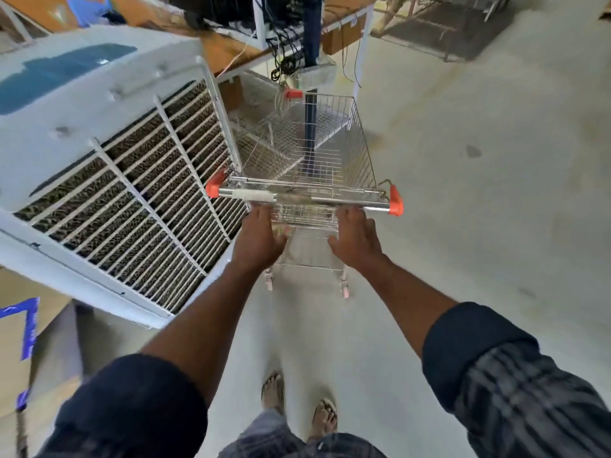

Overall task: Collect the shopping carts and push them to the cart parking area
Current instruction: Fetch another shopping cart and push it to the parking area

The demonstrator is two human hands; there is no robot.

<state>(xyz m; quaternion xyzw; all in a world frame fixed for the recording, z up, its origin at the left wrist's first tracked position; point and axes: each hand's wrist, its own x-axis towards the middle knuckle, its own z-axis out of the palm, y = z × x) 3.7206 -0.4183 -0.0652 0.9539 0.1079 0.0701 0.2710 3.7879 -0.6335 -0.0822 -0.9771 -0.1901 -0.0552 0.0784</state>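
Directly ahead stood silver wire shopping cart (pixel 307 153), long axis running away from person, orange-capped chrome handle bar (pixel 297 196) crosswise. Left hand (pixel 261 233) and right hand (pixel 355 236) level, fingers straight at bar's near edge, gripping nothing. White louvred air cooler (pixel 99 143) beside cart's left.

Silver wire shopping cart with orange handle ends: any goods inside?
No, the silver wire shopping cart holds nothing; floor shows through its mesh.
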